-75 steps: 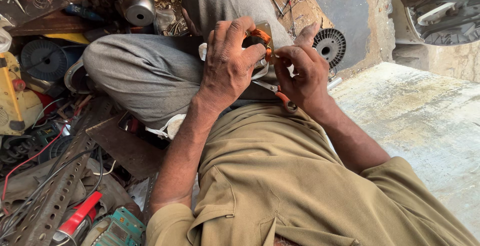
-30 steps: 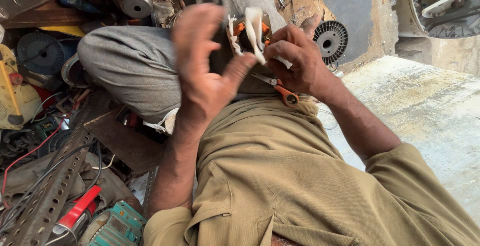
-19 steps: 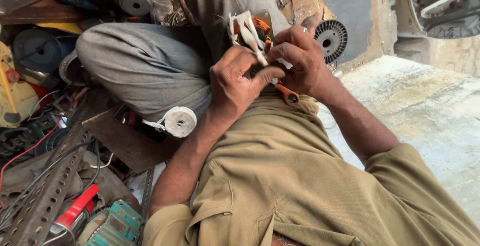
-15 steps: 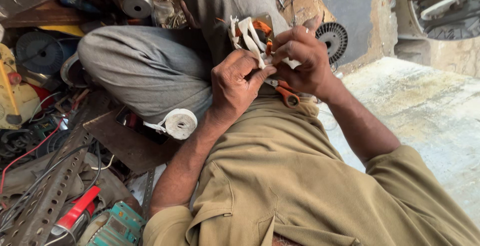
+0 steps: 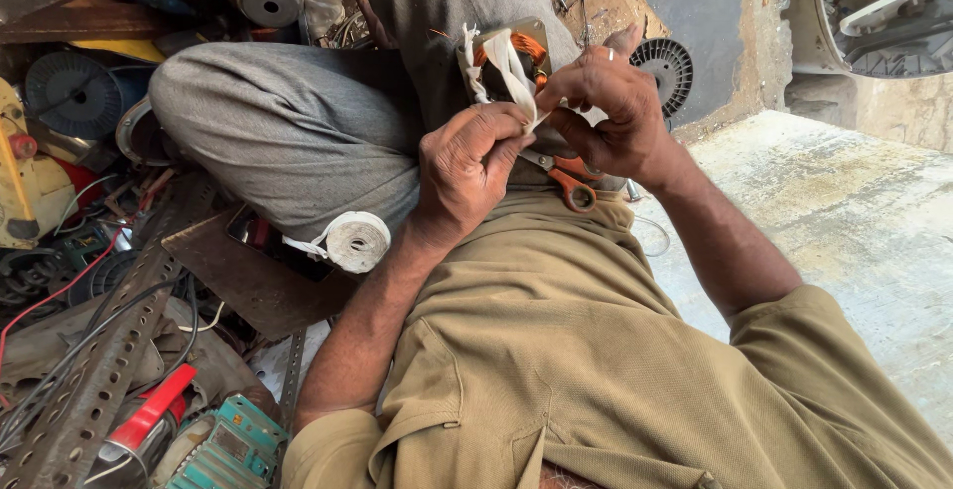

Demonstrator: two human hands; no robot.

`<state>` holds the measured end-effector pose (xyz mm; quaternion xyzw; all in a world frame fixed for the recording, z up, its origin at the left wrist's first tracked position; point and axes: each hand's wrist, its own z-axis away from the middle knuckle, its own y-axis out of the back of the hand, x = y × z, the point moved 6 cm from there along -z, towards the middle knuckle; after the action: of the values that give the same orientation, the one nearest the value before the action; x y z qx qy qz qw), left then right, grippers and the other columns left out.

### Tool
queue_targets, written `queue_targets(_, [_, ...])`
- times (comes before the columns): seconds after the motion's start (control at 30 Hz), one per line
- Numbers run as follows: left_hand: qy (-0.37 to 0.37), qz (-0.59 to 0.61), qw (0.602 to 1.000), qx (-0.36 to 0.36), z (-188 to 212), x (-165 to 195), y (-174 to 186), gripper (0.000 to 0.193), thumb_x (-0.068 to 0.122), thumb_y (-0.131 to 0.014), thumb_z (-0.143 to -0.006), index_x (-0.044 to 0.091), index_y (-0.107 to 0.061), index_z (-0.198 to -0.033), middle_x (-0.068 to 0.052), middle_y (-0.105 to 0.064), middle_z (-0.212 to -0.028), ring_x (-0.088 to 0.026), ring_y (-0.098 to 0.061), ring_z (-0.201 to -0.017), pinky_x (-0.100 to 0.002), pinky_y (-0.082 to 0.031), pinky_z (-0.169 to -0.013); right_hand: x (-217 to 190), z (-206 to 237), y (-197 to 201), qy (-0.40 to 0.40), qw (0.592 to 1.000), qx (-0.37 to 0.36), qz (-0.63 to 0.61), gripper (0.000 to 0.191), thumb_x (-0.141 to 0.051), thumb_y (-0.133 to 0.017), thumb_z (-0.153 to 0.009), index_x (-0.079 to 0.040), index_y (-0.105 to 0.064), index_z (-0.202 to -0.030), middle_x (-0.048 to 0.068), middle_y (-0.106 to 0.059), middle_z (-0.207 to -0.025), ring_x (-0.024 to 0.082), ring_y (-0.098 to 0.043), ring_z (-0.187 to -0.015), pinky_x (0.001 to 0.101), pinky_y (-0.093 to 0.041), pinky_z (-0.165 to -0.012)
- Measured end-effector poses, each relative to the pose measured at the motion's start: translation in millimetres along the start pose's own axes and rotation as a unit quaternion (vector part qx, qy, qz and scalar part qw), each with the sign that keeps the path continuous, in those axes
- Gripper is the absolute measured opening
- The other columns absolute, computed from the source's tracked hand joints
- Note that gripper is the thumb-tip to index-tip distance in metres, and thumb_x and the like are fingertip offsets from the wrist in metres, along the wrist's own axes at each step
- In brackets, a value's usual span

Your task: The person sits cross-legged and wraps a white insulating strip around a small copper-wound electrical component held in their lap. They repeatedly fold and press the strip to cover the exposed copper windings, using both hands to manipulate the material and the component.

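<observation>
Head view, looking straight down the chest. The left hand (image 5: 467, 166) is pinched shut on the white cloth tape (image 5: 511, 67), thumb and forefinger pulling it taut where it leaves the coil, a judgement from the straight line of the strip. The right hand (image 5: 606, 107) is curled closed around the far side of the motor coil (image 5: 506, 62), steadying it above the lap, so the copper winding faces up towards the eyes. Orange-handled scissors (image 5: 571, 183) lie tucked under that right hand on the belly, close by for reach; whether a finger is through a loop, I cannot tell. The tape roll (image 5: 355, 241) rests against the grey knee (image 5: 288, 141), just beside the left forearm. No open containers show. Left floor is clutter: a perforated steel strip (image 5: 89, 390), red cable, a teal device (image 5: 233, 449). A black fan wheel (image 5: 667, 67) sits beyond the right hand.
</observation>
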<state>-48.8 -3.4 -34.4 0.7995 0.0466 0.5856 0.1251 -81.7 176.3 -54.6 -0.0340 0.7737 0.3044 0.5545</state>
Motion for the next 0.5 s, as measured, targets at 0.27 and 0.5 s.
queue_targets(0.27, [0.059,0.042,0.997,0.029,-2,-14,-1,0.011,-0.002,-0.068,-0.102,0.001,-0.060,-0.109,-0.008,-0.071,-0.096,-0.013,-0.074,-0.079,-0.025,-0.062,-0.066,8,-10,-1,0.005,0.999,-0.025,0.037,0.016,-0.006,-0.082,-0.099,-0.007,-0.067,-0.105,0.004,-0.060,-0.101,0.009,-0.061,-0.084,0.0231,-0.054,-0.067])
queue_targets(0.5, [0.065,0.029,0.993,0.090,-9,-27,-1,0.020,-0.002,-0.066,-0.104,0.000,-0.053,-0.118,-0.011,-0.071,-0.099,-0.009,-0.073,-0.080,-0.021,-0.061,-0.064,6,-29,2,0.015,0.998,-0.056,0.037,0.020,-0.013,-0.081,-0.102,-0.007,-0.062,-0.105,0.003,-0.060,-0.104,0.009,-0.061,-0.085,0.0246,-0.051,-0.067])
